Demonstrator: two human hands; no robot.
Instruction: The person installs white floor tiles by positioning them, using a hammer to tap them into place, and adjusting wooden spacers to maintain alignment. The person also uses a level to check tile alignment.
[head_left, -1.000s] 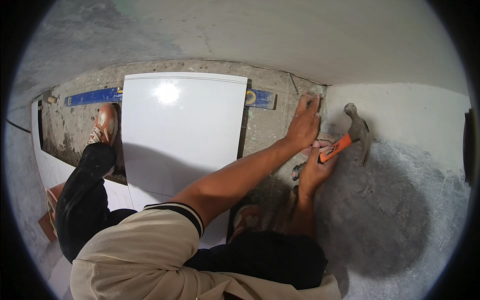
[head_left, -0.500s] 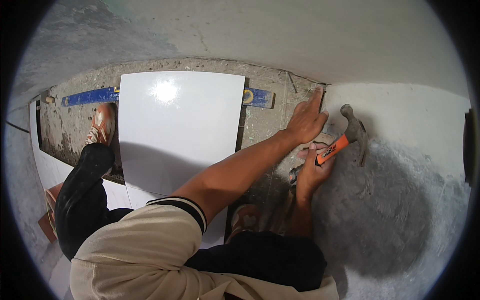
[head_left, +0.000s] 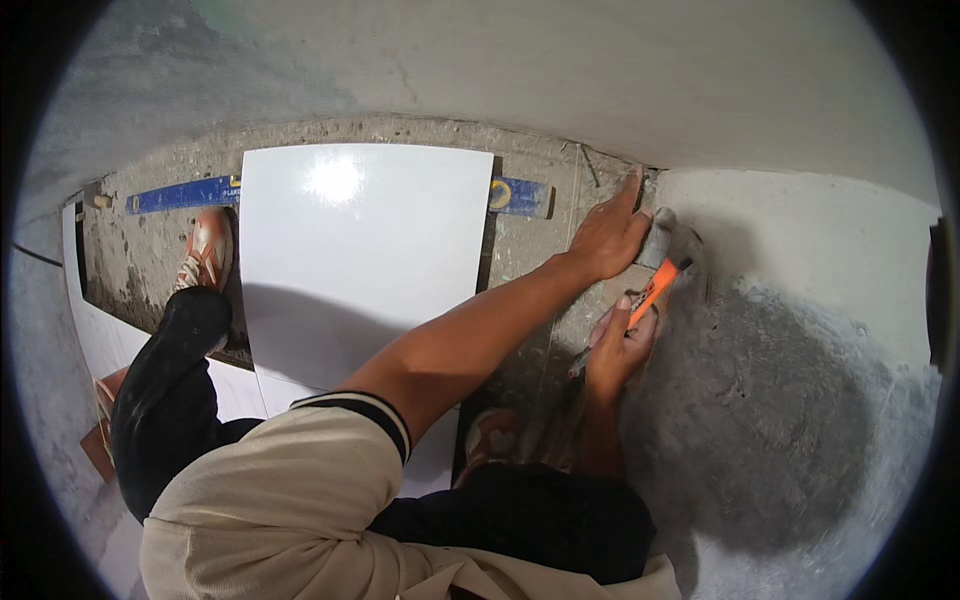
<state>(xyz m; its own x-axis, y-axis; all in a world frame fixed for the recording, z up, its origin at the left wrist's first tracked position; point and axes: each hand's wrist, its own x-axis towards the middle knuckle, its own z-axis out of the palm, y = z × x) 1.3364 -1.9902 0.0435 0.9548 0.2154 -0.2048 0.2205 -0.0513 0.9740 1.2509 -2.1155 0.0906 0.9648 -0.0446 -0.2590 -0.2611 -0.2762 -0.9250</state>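
Note:
In my right hand (head_left: 618, 355) is a claw hammer (head_left: 656, 292) with an orange and black handle, the fingers closed round the grip. Its grey head is blurred and lies close to my left thumb, by the right wall. My left hand (head_left: 605, 237) reaches into the far right corner. Its index finger stretches along the foot of the wall and the thumb stands apart from it; the other fingers are folded under. Whether anything small sits beneath the left fingers is hidden. A nail (head_left: 588, 165) stands in the rough floor left of that hand, beside a thin string (head_left: 574, 205).
A large glossy white tile (head_left: 365, 230) lies left of my arm, across a blue spirit level (head_left: 185, 195) whose ends stick out. My shoe (head_left: 208, 245) is beside the tile. Plaster walls close in at the far side and on the right (head_left: 760, 400).
The hammer has swung left and down, its head moving from above the right wall to beside my left thumb. My left hand stays nearly where it was.

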